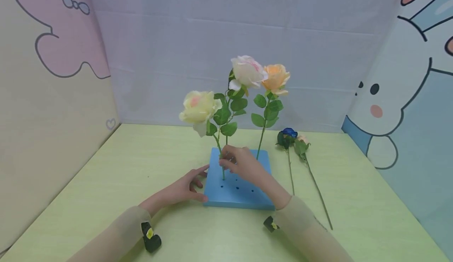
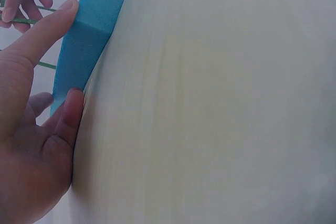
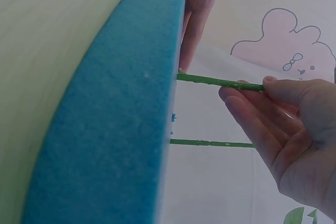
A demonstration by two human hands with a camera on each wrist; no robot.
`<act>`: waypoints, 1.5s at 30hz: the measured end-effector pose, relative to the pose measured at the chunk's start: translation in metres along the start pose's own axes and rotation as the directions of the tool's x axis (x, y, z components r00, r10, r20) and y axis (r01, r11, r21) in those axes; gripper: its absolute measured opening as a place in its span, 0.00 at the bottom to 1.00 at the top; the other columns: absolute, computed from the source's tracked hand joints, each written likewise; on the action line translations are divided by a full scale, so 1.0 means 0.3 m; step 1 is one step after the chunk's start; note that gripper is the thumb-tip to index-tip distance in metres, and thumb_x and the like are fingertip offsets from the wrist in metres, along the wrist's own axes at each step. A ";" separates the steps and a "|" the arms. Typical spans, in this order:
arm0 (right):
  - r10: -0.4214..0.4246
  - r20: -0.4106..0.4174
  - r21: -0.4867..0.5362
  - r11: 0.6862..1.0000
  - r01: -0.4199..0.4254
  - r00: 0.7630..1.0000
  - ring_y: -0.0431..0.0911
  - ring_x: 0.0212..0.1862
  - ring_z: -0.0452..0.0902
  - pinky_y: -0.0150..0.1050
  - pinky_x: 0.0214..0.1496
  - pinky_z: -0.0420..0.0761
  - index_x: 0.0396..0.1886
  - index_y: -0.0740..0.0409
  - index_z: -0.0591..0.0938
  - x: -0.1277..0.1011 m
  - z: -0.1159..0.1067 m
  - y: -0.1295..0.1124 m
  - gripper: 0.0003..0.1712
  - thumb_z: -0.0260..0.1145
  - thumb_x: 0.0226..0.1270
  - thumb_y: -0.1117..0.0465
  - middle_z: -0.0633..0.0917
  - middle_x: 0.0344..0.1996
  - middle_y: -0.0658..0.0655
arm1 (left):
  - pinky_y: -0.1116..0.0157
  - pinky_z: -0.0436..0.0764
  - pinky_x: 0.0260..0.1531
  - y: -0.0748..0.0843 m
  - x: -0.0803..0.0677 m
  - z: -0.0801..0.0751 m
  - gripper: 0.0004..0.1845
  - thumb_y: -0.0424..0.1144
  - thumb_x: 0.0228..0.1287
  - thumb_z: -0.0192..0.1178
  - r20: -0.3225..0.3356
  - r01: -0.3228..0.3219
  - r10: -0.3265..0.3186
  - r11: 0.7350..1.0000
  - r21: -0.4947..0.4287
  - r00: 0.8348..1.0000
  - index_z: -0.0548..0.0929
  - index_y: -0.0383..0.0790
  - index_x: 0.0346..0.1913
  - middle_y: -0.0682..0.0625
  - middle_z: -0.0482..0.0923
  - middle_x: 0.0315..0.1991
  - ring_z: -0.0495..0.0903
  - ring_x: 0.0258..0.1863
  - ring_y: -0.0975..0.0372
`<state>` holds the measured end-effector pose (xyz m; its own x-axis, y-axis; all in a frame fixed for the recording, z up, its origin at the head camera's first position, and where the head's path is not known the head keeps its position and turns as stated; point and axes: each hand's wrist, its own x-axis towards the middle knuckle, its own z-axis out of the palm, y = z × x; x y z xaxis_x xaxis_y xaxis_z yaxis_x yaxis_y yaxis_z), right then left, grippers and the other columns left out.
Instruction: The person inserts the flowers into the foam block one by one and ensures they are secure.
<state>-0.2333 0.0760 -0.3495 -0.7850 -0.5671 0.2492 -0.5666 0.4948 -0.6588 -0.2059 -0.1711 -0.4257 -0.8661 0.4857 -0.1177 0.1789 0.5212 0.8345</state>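
Pale yellow rose (image 1: 199,108) stands with its stem (image 1: 221,163) entering a hole near the left side of the blue foam block (image 1: 236,193), and the right hand (image 1: 240,163) pinches that stem low down, fingertips curled around it just above the foam. In the right wrist view the stem (image 3: 220,82) runs from the block's face (image 3: 121,129) to the pinching fingers (image 3: 252,95), with a second stem (image 3: 210,142) parallel beside it. The left hand (image 1: 185,189) rests on the desk (image 1: 106,183) with its thumb and fingers pressed against the block's left front corner, fingers fairly straight. Two more roses stand in the foam behind: a white-pink rose (image 1: 246,72) and an orange rose (image 1: 276,78). To the right of the block, a blue flower (image 1: 288,134) and a small pink bud (image 1: 302,140) lie flat on the desk, stems pointing toward the person.
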 end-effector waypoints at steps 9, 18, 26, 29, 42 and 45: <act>0.008 0.008 0.036 0.999 -0.008 1.000 0.52 0.30 0.87 0.30 0.30 0.81 0.36 0.56 0.77 -0.007 0.008 0.002 0.03 0.63 0.71 0.63 0.89 0.32 0.61 | 0.60 0.74 0.51 -0.005 0.000 0.000 0.55 0.48 0.54 0.75 0.004 0.011 -0.011 1.000 -0.020 1.000 0.51 0.55 0.79 0.44 0.64 0.69 0.71 0.55 0.55; 0.003 0.016 0.060 0.998 -0.004 1.000 0.53 0.31 0.88 0.28 0.28 0.81 0.34 0.57 0.76 -0.005 0.015 0.021 0.04 0.63 0.71 0.65 0.89 0.34 0.64 | 0.62 0.75 0.50 -0.008 0.000 0.003 0.54 0.48 0.55 0.74 0.007 0.003 -0.002 1.000 -0.013 1.000 0.50 0.53 0.79 0.44 0.64 0.69 0.71 0.55 0.55; 0.003 0.023 0.073 0.997 -0.005 1.000 0.52 0.31 0.88 0.32 0.28 0.83 0.34 0.58 0.76 -0.006 0.015 0.032 0.05 0.62 0.71 0.65 0.89 0.33 0.63 | 0.63 0.75 0.49 -0.013 0.001 0.003 0.54 0.49 0.55 0.73 0.018 0.002 -0.002 1.000 -0.020 1.000 0.50 0.54 0.79 0.44 0.63 0.70 0.70 0.56 0.55; 0.004 0.026 0.081 0.997 -0.006 1.000 0.52 0.31 0.88 0.34 0.29 0.84 0.34 0.58 0.76 -0.009 0.014 0.032 0.05 0.62 0.71 0.65 0.89 0.34 0.63 | 0.64 0.75 0.49 -0.016 0.002 0.002 0.54 0.49 0.55 0.73 0.018 -0.004 0.004 1.000 -0.017 1.000 0.50 0.54 0.79 0.44 0.63 0.70 0.70 0.56 0.55; 0.002 0.030 0.095 0.996 -0.005 1.000 0.52 0.31 0.88 0.38 0.30 0.85 0.33 0.58 0.75 -0.006 0.012 0.035 0.05 0.61 0.72 0.65 0.89 0.34 0.63 | 0.64 0.76 0.49 -0.010 0.005 0.000 0.54 0.49 0.55 0.73 0.012 -0.009 0.009 1.000 -0.010 1.000 0.50 0.53 0.79 0.44 0.63 0.70 0.71 0.56 0.55; 0.005 0.036 0.095 0.995 -0.008 0.999 0.52 0.31 0.88 0.37 0.30 0.85 0.33 0.58 0.75 -0.006 0.010 0.033 0.06 0.61 0.72 0.65 0.89 0.34 0.63 | 0.64 0.76 0.48 -0.010 0.006 -0.001 0.54 0.49 0.55 0.73 0.013 -0.011 0.012 1.000 -0.010 1.000 0.50 0.53 0.79 0.44 0.63 0.69 0.71 0.55 0.55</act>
<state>-0.2368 0.0799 -0.3585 -0.7785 -0.5877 0.2204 -0.5337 0.4350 -0.7252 -0.2081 -0.1719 -0.4283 -0.8581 0.5005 -0.1147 0.1843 0.5087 0.8410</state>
